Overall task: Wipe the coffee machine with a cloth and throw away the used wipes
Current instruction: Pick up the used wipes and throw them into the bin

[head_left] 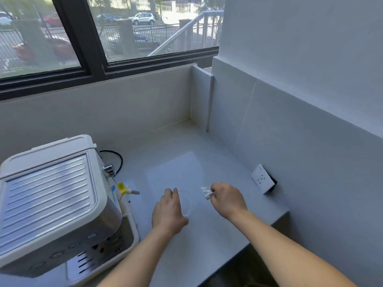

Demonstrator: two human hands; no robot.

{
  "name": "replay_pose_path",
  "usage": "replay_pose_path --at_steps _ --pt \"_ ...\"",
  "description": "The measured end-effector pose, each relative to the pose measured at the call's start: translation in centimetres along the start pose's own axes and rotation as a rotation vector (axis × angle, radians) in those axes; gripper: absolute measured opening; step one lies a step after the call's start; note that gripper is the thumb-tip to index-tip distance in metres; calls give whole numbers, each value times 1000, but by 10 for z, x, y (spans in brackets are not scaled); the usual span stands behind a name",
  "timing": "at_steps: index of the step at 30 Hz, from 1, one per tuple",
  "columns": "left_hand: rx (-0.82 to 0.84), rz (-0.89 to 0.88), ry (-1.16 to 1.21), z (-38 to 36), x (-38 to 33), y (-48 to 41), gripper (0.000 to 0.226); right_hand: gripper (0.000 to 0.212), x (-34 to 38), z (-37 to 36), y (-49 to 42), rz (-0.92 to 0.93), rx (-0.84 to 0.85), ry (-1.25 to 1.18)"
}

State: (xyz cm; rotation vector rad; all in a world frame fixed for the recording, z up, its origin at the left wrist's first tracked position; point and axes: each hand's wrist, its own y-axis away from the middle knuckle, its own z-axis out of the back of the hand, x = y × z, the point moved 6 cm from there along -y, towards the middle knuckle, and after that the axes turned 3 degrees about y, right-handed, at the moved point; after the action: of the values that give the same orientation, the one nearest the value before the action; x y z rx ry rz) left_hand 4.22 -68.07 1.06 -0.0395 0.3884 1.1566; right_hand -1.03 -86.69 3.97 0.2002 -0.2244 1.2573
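A white and steel coffee machine (51, 199) stands on the left of the grey counter (207, 235), with its steam wand (132, 192) and a yellow tag pointing right. My right hand (227, 198) pinches a small crumpled white wipe (206, 193) just above the counter. To its left, my left hand (169, 212) curls its fingers and thumb round a faint clear round container (187, 206) that rests on the counter. The two hands are about a hand's width apart, to the right of the machine.
A white wall socket (263, 179) sits on the right wall just above the counter. A black power cable (118, 160) loops behind the machine. The counter's front edge (248, 243) drops off near my right forearm. Walls and a window close the back.
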Motion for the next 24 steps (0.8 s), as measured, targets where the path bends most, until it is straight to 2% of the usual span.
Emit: replay_pose_path --at_steps 14,19,24 --pt "66 -321 -7 -27 -73 86 71 11 -62 13 159 -313 -98 -50" --pt "54 -408 17 -47 -113 122 83 8 -98 12 210 -362 -162 -60" --pt "44 -442 40 -84 -151 163 91 5 -140 -6 256 -378 -146 -78"
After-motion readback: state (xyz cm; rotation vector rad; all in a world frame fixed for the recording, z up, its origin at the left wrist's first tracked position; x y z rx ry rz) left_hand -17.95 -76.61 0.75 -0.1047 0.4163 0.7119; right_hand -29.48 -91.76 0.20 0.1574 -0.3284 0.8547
